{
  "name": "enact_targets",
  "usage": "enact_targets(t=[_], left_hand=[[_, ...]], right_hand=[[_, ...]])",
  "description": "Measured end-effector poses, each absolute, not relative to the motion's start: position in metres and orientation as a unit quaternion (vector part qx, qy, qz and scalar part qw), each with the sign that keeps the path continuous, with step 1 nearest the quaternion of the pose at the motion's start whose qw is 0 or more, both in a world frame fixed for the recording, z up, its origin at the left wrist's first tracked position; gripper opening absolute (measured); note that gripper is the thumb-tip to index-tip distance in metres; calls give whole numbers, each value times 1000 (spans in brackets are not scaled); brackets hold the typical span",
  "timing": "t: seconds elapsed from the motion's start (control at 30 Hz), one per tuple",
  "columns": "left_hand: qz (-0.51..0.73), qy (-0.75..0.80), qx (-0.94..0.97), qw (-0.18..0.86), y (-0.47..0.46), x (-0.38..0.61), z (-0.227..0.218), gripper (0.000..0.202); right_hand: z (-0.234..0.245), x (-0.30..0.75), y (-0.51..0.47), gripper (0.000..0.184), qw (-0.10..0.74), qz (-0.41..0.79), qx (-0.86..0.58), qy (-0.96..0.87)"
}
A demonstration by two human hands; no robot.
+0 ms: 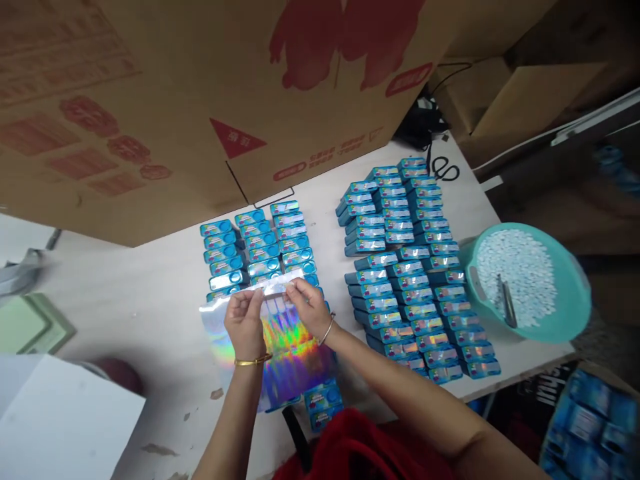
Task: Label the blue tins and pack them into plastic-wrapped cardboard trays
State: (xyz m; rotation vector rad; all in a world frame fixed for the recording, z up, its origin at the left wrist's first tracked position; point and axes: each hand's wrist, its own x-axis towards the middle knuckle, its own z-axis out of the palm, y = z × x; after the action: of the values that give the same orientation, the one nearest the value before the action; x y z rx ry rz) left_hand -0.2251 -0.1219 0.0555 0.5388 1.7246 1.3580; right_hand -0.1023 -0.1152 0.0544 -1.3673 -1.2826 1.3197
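Observation:
A shiny holographic sheet (pixel 295 357) with rainbow reflections hangs over part of the left group of small blue boxes (pixel 263 240). My left hand (pixel 245 325) pinches its upper edge between thumb and fingers. Close by on the right, my right hand (pixel 311 308) pinches the same edge. A pale strip runs along this edge between the two hands; whether it is folded or separate I cannot tell. Under the sheet, some boxes are hidden. Two more blue boxes (pixel 324 407) show below the sheet, near my body.
Several rows of blue boxes (pixel 413 267) stand on the right of the white table (pixel 165 327). Beyond them are a turquoise basin (pixel 570 293) of small white pieces with tweezers (pixel 507 303), and black-handled scissors (pixel 445 169). A large cardboard carton (pixel 190 87) blocks the back.

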Motion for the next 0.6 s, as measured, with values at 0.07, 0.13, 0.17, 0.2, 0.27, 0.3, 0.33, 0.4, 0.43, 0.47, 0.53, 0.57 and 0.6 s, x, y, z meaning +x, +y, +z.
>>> enact_targets(t=[0.07, 0.13, 0.17, 0.2, 0.27, 0.3, 0.33, 0.4, 0.43, 0.47, 0.53, 0.57, 0.6], left_hand=[[541, 689, 272, 399, -101, -212, 43, 23], [532, 690, 354, 341, -78, -198, 32, 19], [521, 692, 392, 310, -66, -191, 28, 17], [505, 698, 421, 283, -56, -185, 25, 17], [460, 724, 452, 246, -39, -174, 20, 15], [434, 739, 460, 233, -34, -170, 18, 14], [408, 754, 466, 220, -30, -166, 16, 14], [364, 775, 477, 200, -24, -160, 14, 13], [346, 781, 484, 193, -23, -158, 13, 13], [330, 785, 490, 188, -22, -157, 12, 13], [298, 791, 502, 182, -20, -154, 10, 12], [283, 793, 508, 180, -18, -153, 9, 11], [269, 796, 512, 179, -17, -153, 8, 10]], right_hand=[[45, -84, -95, 36, 409, 479, -564, -534], [34, -66, -72, 36, 395, 430, -590, -558], [30, -57, -61, 36, 384, 405, -603, -570], [26, -50, -50, 35, 369, 382, -616, -582], [18, -39, -33, 34, 330, 342, -640, -604], [15, -36, -26, 33, 311, 328, -650, -611], [13, -33, -21, 32, 292, 319, -658, -616], [8, -30, -13, 32, 259, 311, -667, -625], [6, -29, -10, 31, 246, 309, -669, -629], [4, -29, -8, 31, 234, 310, -670, -633], [0, -28, -4, 30, 215, 311, -671, -638], [-3, -28, -3, 30, 207, 315, -671, -638], [-6, -28, -2, 30, 200, 322, -673, -635]])
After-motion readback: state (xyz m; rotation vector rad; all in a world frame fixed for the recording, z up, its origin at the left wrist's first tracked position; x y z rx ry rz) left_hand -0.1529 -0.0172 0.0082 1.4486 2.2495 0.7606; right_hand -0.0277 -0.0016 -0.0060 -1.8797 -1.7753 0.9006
